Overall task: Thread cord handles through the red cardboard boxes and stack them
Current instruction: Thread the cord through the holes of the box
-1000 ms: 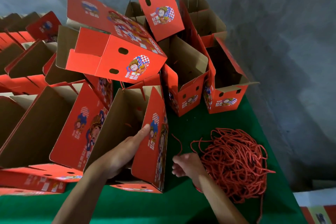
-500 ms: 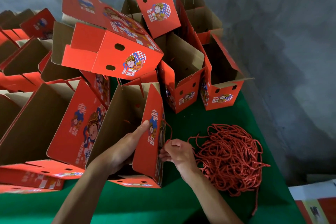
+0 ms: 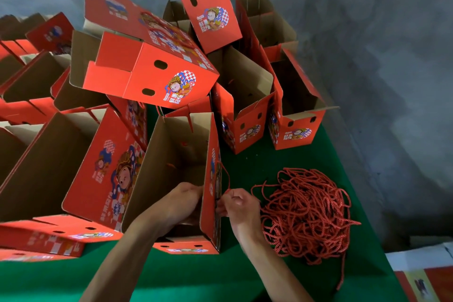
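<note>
An open red cardboard box [image 3: 176,154] stands in front of me on the green table [image 3: 196,277], brown inside. My left hand [image 3: 181,201] reaches inside it, fingers bent against its right wall. My right hand [image 3: 239,205] is outside that same wall, pinching a red cord [image 3: 225,174] that loops up along the box's side. A tangled heap of red cords [image 3: 306,213] lies just right of my right hand.
Many more open red boxes crowd the left and back; one box [image 3: 152,68] lies tipped on top, two boxes [image 3: 247,115] [image 3: 296,115] stand behind. A grey wall [image 3: 380,81] bounds the right. Printed sheets [image 3: 426,277] lie at the lower right.
My right hand left the cord heap and moved left to the box's outer wall with a cord. My left hand slid from the box's rim down inside it.
</note>
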The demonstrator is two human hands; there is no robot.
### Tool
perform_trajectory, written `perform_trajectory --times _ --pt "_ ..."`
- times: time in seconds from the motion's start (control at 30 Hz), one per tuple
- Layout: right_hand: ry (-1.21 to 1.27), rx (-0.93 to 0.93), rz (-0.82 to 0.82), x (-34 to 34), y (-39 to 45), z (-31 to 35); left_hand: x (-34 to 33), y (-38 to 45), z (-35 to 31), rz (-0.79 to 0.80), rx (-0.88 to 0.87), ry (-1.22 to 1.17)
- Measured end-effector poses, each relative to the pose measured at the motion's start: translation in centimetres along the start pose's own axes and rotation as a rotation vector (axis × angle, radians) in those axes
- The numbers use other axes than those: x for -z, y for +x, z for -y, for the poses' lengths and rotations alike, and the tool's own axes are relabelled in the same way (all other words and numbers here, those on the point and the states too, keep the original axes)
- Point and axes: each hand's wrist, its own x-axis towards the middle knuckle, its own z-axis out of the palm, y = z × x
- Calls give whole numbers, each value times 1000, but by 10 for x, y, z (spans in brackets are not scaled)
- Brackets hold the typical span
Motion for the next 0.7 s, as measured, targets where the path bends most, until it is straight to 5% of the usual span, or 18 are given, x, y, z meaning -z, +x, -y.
perform_trajectory --times 0.47,0.7 --pt "-106 -23 94 5 -11 9 -2 -4 -1 -59 -70 104" --pt "-327 30 322 24 -17 11 -10 0 -7 -173 -94 567"
